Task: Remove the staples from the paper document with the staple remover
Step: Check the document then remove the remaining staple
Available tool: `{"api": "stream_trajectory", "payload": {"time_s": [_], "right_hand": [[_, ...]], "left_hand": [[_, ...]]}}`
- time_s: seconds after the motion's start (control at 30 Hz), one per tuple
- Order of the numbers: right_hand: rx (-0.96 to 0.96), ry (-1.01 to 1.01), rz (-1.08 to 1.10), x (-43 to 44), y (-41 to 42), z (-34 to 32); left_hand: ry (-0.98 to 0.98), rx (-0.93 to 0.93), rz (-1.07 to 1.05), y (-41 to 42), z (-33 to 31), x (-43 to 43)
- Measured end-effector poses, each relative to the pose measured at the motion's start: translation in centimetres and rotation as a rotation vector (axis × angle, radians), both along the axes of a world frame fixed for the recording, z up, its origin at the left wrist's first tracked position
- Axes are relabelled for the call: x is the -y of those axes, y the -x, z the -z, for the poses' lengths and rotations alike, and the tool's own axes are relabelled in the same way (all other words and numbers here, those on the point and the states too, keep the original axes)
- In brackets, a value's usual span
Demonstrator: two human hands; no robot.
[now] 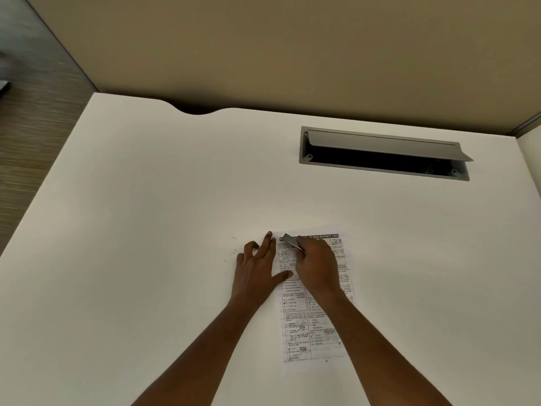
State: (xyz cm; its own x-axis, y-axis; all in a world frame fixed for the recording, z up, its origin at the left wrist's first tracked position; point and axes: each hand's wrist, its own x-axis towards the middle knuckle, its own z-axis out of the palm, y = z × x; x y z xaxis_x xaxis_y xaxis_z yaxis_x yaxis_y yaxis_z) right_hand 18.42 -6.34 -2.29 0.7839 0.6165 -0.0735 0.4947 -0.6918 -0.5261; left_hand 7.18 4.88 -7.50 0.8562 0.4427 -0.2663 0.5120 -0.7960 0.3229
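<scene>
A printed paper document [310, 326] lies flat on the white desk [146, 200], its dark header at the far end. My right hand [314, 265] grips a small grey metal staple remover [292, 242], whose tip points at the document's top left corner. My left hand [260, 266] rests beside it with fingers spread, fingertips and thumb pressing the paper's left edge near that corner. Several loose staples [232, 249] lie on the desk just left of my left hand.
A grey cable slot [383, 155] with its lid propped up is set into the desk at the back right. A beige partition [292, 54] stands behind the desk. The desk's left edge runs diagonally, with floor beyond it.
</scene>
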Motion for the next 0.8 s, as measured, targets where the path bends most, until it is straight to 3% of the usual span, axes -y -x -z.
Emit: {"api": "stream_trajectory", "payload": {"time_s": [0.8], "right_hand": [[-0.007, 0.094, -0.050, -2.2, 0.1, 0.5]], "left_hand": [[0.089, -0.001, -0.088, -0.7, 0.3, -0.1]]}}
